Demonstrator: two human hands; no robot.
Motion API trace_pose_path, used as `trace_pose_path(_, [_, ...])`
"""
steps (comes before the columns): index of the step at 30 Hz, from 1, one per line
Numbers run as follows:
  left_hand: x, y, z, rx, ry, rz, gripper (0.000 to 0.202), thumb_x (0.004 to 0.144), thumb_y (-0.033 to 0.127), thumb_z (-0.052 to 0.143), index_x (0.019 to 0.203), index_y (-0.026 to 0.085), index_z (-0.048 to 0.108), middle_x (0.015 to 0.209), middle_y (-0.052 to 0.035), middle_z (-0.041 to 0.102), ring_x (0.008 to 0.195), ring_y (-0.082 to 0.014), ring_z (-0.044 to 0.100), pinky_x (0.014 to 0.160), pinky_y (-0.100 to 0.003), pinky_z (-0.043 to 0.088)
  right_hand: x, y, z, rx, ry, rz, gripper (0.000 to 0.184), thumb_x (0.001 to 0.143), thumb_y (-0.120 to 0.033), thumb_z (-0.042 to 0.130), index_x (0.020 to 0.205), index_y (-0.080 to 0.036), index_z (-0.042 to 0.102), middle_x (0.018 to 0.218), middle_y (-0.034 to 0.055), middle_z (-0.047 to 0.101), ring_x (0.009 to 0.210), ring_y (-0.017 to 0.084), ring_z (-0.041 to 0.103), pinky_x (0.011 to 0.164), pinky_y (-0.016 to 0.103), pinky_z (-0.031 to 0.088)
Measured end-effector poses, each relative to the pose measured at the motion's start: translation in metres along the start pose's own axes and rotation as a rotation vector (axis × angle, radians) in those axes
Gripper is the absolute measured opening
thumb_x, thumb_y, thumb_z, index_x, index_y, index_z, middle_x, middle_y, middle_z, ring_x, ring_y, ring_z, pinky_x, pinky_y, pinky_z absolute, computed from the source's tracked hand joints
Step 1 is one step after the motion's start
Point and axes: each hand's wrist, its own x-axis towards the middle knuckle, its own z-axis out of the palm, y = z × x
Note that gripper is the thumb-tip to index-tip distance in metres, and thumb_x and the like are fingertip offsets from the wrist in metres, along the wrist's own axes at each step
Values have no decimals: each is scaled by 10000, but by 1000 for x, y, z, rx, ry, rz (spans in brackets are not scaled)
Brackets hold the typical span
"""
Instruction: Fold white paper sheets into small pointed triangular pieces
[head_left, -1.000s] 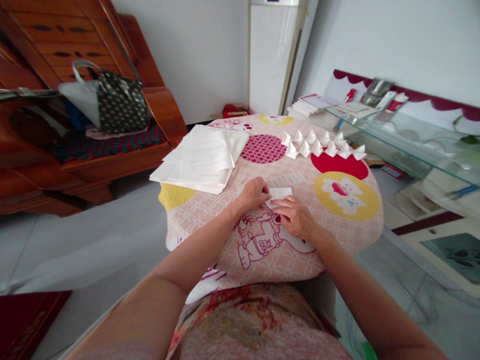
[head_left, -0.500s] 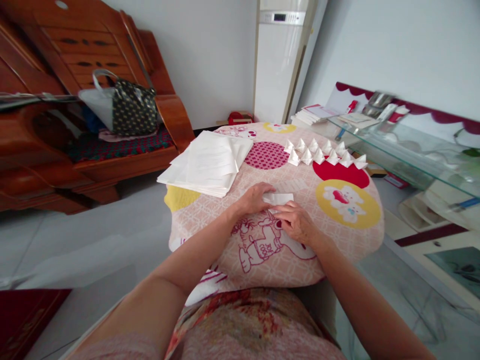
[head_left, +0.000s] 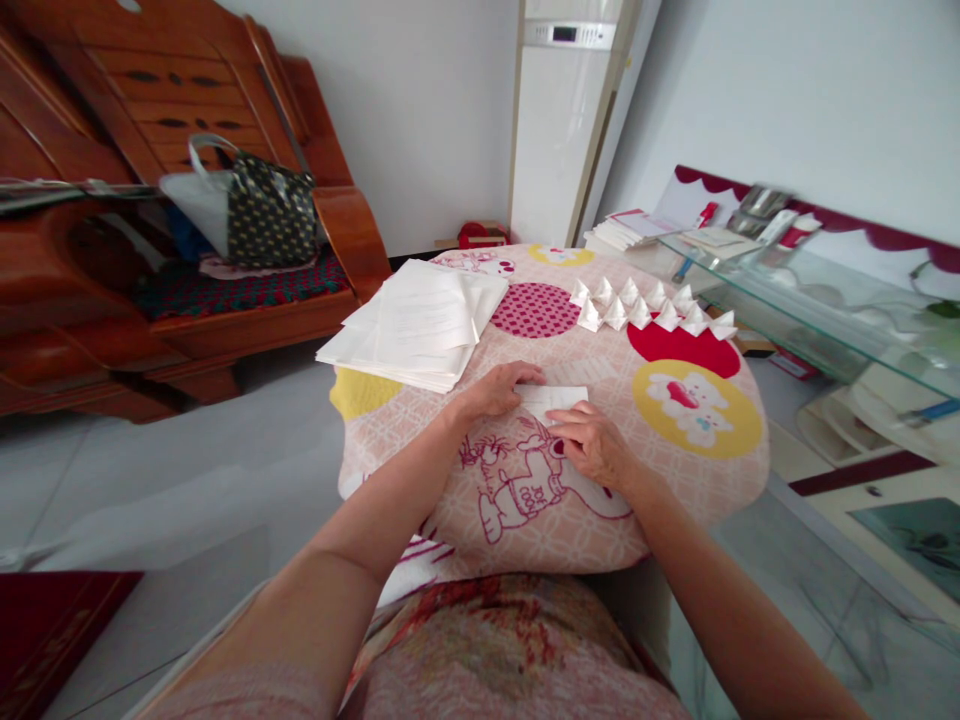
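Head view: left hand (head_left: 501, 390), right hand (head_left: 596, 440) touch white paper (head_left: 561, 396); cannot tell if grip closed; tablecloth (head_left: 535, 494) reads "JOE COOL".

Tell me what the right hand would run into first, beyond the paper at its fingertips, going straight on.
Probably the left hand: the right hand points toward it across the small white paper, though their exact heights above the table are hard to judge.

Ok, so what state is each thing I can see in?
Paper, on the cloth, folds hard to tell.
Left hand, curled at the paper's left edge.
Right hand, fingers over the paper.
Sheets, stacked unevenly.
Folded pieces, set in two rows.
Cloth, spread out.
Bag, on the bench.
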Motion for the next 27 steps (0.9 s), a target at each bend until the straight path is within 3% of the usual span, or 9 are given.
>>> trace_pose_path(5, [1,-2,4,-59,34,-1,595,720,20,525,1265,162,714,1318,-91,712,1168,-234,673,1067,-422,524,-1,2,2,11,0,4,338,795,2,539,870,-197,802,1138,94,788,919,258,620,862,441,543])
trace_pose_path(10, [-1,-1,7,4,42,35,581,748,98,643,1316,205,696,1460,-96,622,1341,-296,579,1172,-498,438,2,1,-2,19,-34,13,317,812,-8,538,895,-198,778,1124,93,777,934,256,621,891,424,516])
trace_pose_path(15, [-2,-4,6,32,17,32,578,768,122,638,1341,179,681,1485,-121,596,1364,-299,567,1185,-486,428,16,-5,-6,-74,-161,62,292,897,-48,514,1002,-183,750,987,98,710,932,248,591,867,378,475])
trace_pose_path(21, [-2,-5,7,34,37,59,567,764,115,629,1323,193,689,1456,-108,621,1356,-286,576,1174,-485,441,34,-7,-4,-172,-238,118,290,928,-51,502,948,-184,758,923,89,635,854,223,562,774,340,447])
trace_pose_path(27, [-1,-6,8,35,24,56,550,775,128,639,1322,157,682,1470,-143,603,1368,-301,567,1180,-491,429,24,-1,-8,-57,-228,87,314,882,-16,486,833,-184,747,946,102,668,896,235,597,828,362,503])
